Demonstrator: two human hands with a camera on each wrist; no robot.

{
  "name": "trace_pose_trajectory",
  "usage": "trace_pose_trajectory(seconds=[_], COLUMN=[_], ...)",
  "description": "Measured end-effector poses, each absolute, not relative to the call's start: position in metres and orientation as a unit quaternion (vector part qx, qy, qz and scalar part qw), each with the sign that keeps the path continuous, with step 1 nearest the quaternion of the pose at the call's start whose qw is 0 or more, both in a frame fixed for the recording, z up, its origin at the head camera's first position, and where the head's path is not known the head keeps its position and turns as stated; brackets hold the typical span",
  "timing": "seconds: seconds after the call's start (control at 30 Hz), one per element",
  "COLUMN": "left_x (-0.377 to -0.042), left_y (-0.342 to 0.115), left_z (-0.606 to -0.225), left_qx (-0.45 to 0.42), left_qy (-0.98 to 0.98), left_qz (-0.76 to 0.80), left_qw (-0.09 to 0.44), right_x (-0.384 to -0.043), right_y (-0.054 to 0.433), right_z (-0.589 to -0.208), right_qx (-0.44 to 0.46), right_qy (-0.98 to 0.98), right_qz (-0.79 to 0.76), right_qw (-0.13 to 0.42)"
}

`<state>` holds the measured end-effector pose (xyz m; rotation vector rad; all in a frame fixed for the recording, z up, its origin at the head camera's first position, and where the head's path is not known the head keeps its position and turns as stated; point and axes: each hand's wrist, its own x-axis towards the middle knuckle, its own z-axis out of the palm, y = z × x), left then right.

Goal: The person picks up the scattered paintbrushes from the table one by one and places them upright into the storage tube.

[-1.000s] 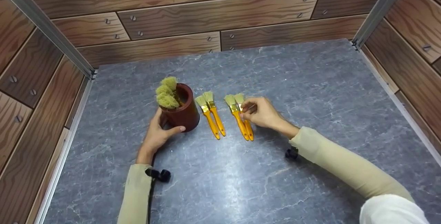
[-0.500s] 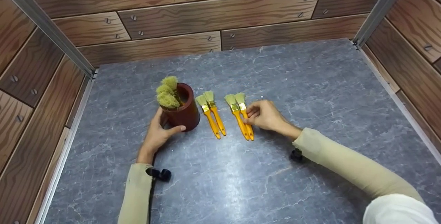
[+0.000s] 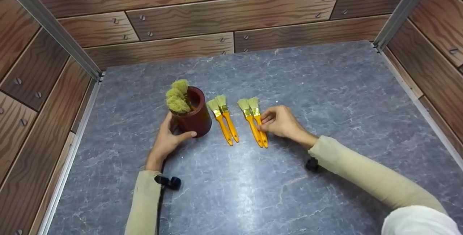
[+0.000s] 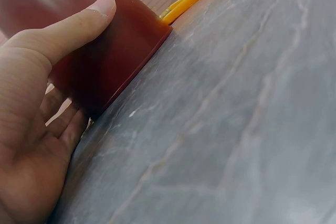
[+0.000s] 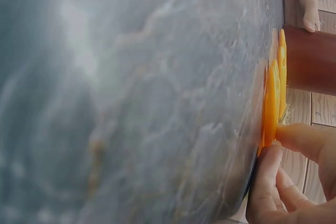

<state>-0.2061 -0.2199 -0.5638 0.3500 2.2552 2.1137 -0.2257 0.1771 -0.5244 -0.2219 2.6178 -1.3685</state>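
Note:
My left hand (image 3: 167,141) holds a dark red cylindrical cup (image 3: 195,121), thumb across its near side and fingers round the far side. Bristly green-yellow brush heads (image 3: 177,97) stick out over the cup's left rim. Two pairs of paintbrushes with orange handles lie to its right. The nearer pair is a left brush (image 3: 221,128) and a right brush (image 3: 230,124). In the other pair, my right hand (image 3: 284,121) pinches the handle of the rightmost paintbrush (image 3: 265,141) between thumb and index finger, beside its neighbour (image 3: 252,126). The right wrist view shows both fingertips at the orange handle (image 5: 272,103).
The grey marbled tabletop (image 3: 231,191) is bounded by wood-patterned panels (image 3: 181,18) at the back and sides. Metal posts (image 3: 54,25) stand at its back corners. A black wrist camera (image 3: 170,182) sits by the left cuff.
My right hand has shifted down and slightly right from the brush's ferrule to its handle. The left hand and cup stay in place, and the brushes lie as before.

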Motion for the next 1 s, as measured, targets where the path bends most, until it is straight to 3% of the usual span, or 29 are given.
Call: trace_pose_trajectory(seconds=[0.5,1.0], left_x=[-0.205,-0.206], left_y=[-0.219,-0.219], left_z=[-0.563,-0.563], left_qx=[0.108,0.115], left_qy=[0.730,0.727], left_qz=[0.675,0.677], left_qw=[0.013,0.011], right_x=[-0.223,-0.227], right_y=[0.176,0.182], right_z=[-0.527,-0.513], right_qx=[-0.071,-0.057], right_qy=[0.870,0.827], right_qz=[-0.480,-0.544], right_qw=[0.082,0.130])
